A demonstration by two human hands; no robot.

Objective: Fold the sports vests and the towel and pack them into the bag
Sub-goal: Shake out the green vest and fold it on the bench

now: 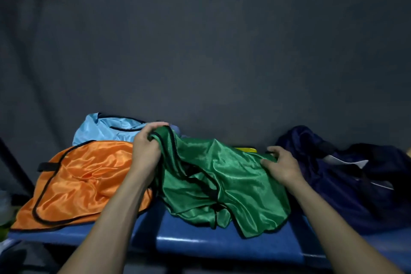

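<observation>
A blue desk (222, 242) with a glossy, padded-looking top ran across the lower part of the view, its front edge catching a streak of light. Behind the desk, a dark grey backdrop (211, 40) filled the whole upper half, creased in soft folds toward its left side. Left of the desk, a dark slanted bar (15, 162) leaned down past the backdrop. Below that bar, off the desk's left end, lay a pale, blurred shape (4, 209), possibly a bundle of cloth; the view there was too dim to tell.
</observation>
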